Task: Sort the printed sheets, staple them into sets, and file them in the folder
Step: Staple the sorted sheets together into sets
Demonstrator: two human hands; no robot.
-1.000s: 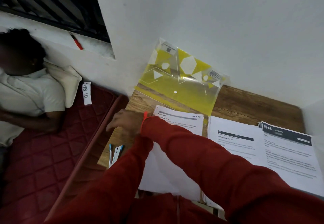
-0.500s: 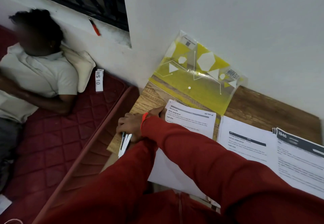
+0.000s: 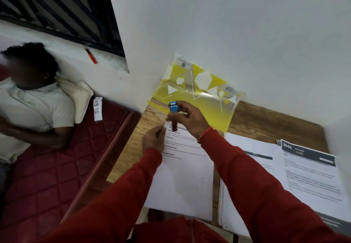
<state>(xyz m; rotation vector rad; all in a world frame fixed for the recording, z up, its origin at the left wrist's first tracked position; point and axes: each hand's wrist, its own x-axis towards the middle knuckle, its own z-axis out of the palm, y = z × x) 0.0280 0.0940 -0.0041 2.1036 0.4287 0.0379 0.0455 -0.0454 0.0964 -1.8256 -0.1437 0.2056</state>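
Note:
My right hand (image 3: 187, 120) holds a small blue stapler (image 3: 173, 108) upright over the top left corner of the left set of printed sheets (image 3: 182, 176). My left hand (image 3: 154, 140) pinches that same corner of the sheets. A yellow see-through folder (image 3: 209, 98) leans against the wall behind the hands. Two more stacks of printed sheets lie to the right: a middle stack (image 3: 250, 147) and a right stack (image 3: 311, 174) with a dark header.
The wooden table (image 3: 266, 123) ends at the wall behind and drops off on the left to a red mattress (image 3: 47, 166), where a person in a white shirt (image 3: 32, 109) lies. A red pen (image 3: 91, 55) rests on the window ledge.
My right hand picked the stapler up from the table's left edge and lifted it to the corner of the left sheets. My left hand came in and took hold of that corner.

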